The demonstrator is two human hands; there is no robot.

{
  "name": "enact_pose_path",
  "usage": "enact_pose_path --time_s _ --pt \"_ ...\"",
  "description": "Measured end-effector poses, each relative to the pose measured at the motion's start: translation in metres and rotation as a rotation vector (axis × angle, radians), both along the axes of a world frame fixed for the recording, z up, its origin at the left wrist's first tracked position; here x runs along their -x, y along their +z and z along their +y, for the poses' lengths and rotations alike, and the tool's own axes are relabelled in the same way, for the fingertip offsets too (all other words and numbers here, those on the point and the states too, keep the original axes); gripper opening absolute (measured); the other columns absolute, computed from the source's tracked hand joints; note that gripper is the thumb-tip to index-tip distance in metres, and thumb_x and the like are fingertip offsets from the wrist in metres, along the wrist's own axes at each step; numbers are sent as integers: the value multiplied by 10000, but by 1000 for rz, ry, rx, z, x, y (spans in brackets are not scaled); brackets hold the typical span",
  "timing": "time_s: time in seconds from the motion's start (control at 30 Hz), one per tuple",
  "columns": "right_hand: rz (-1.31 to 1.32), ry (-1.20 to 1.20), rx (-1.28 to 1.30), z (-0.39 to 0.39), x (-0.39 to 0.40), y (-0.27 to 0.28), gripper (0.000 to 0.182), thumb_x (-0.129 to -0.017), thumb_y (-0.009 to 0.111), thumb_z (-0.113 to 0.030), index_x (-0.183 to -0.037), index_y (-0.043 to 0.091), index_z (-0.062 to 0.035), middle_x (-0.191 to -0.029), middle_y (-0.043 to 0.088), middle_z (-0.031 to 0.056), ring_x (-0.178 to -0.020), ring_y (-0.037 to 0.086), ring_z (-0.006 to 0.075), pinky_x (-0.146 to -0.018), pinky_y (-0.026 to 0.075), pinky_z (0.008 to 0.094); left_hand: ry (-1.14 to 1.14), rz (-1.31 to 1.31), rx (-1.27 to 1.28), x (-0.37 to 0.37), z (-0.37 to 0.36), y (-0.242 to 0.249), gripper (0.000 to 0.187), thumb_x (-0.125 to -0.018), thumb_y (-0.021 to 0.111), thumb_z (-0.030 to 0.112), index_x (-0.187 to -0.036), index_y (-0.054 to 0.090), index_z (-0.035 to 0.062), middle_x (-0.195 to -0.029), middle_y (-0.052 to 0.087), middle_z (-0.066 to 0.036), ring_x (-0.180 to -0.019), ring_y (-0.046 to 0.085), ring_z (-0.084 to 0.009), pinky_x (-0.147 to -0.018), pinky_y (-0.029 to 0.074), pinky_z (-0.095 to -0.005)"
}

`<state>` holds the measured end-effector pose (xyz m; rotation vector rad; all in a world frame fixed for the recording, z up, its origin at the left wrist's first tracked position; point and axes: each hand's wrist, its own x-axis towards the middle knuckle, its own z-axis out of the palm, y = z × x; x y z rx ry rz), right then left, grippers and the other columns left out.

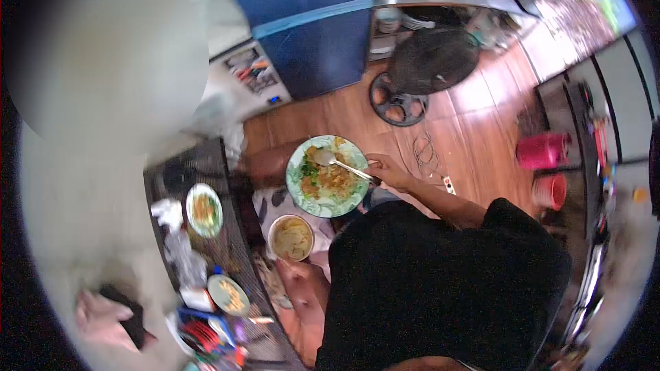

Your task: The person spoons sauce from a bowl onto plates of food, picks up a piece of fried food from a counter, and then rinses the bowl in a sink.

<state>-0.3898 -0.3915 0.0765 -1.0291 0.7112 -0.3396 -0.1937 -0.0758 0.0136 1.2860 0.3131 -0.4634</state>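
Plate is the reference: over the lap, food on it, right hand at its rim on the side away from the counter. Spoon lies across the plate, head in the food, handle running out over the rim toward the right hand. So the long axis points almost straight at that hand; the left hand is on the far side of the bowl from the plate, so the right is clearly nearer the spoon. Right hand: fingers bent, gripping the plate rim where the handle crosses; can't tell if the handle is pinched too. Left hand: at the bowl's rim, on the side away from the plate; can't tell if it grips or just supports. Bowl sits just beside the plate, over the lap, pale food in it. Past the plate on the counter side: 2 more dishes, 1 side plate with food and 1 small dish with pale pieces, both well apart from the plate.
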Motion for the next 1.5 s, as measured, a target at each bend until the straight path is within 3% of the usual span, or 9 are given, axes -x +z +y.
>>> enact_pose_path --time_s 0.33,0.5,0.67,0.77,0.83,1.0,1.23,1.43,1.5 --pt "180 -791 60 77 87 23 234 -918 614 -59 -1141 622 9 -762 671 64 -577 583 111 -499 423 250 -585 -92 -75 -62 -108 38 612 -953 524 443 -1390 462 18 -1349 534 -170 -1189 570 -307 -942 505 -424" --pt "135 -1087 75 101 109 28 204 -930 589 -62 -1118 596 17 -824 672 75 -639 608 124 -529 483 258 -799 -94 -67 -55 -184 40 369 -994 488 253 -1251 506 -11 -1162 596 -139 -1090 608 -244 -948 491 -368" --pt "112 -1347 14 99 152 12 286 -930 598 -81 -1184 562 44 -906 662 102 -686 631 149 -594 555 284 -930 -32 96 -3 -243 51 349 -990 490 224 -1229 534 -27 -1147 610 -145 -1043 620 -229 -918 497 -357" --pt "135 -1409 12 76 191 11 207 -898 605 -69 -1088 604 14 -708 588 29 -546 504 97 -489 380 240 -1093 -308 66 30 -274 30 360 -992 488 219 -1239 535 -39 -1133 617 -156 -1021 627 -236 -904 502 -358" --pt "113 -1414 31 45 240 16 181 -898 600 -64 -1057 595 21 -697 573 29 -549 509 101 -509 430 252 -1112 -341 8 89 -307 63 367 -993 482 212 -1247 533 -48 -1152 616 -166 -1024 627 -233 -906 501 -357" --pt "136 -1422 70 -3 328 26 124 -908 591 -70 -991 572 20 -666 530 16 -532 499 106 -528 490 271 -1053 130 111 179 -364 65 377 -979 490 190 -1276 519 -40 -1161 617 -168 -1068 631 -252 -934 511 -376" --pt "28 -1521 155 -69 432 22 66 -918 571 -64 -964 572 -17 -664 530 -4 -520 476 90 -506 441 253 -1026 292 247 304 -444 75 427 -952 532 198 -1317 479 -17 -1205 602 -169 -1082 639 -281 -889 554 -410" --pt "5 -1656 60 -117 487 2 52 -929 559 -61 -928 549 -11 -691 528 32 -541 507 112 -592 552 292 -1071 205 206 389 -527 85 370 -940 555 218 -1245 509 14 -1108 603 -133 -1007 651 -268 -867 555 -382" --pt "13 -1721 48 -137 505 -3 87 -923 565 -56 -978 561 11 -743 564 44 -581 547 130 -581 551 300 -1216 -357 292 405 -564 37 333 -930 566 230 -1185 541 17 -1089 589 -131 -1025 630 -271 -862 539 -365"
